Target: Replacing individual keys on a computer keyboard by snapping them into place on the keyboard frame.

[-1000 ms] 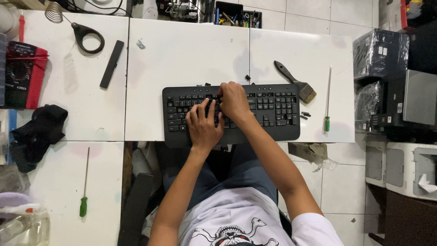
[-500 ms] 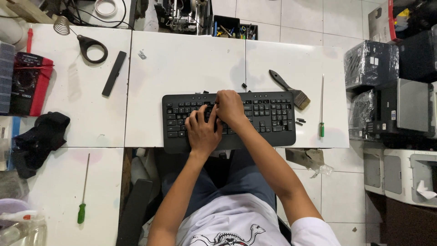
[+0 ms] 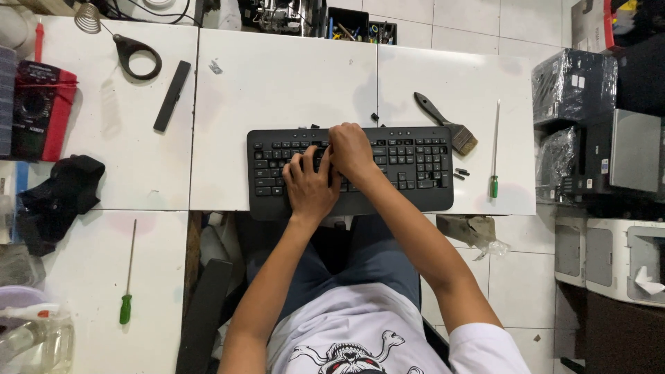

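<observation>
The flat black plastic keyboard (image 3: 350,170) at the bench (image 3: 277,90) front edge is pressed by the left hand (image 3: 309,187), fingers spread, and the right hand (image 3: 351,151), fingers curled together, best kept light.

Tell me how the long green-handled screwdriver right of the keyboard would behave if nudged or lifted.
The screwdriver has a thin round shaft and small handle, so a sideways nudge would probably roll it toward the table edge. It looks stiff and light. Lifted by the handle, the long shaft would likely tip downward.
</observation>
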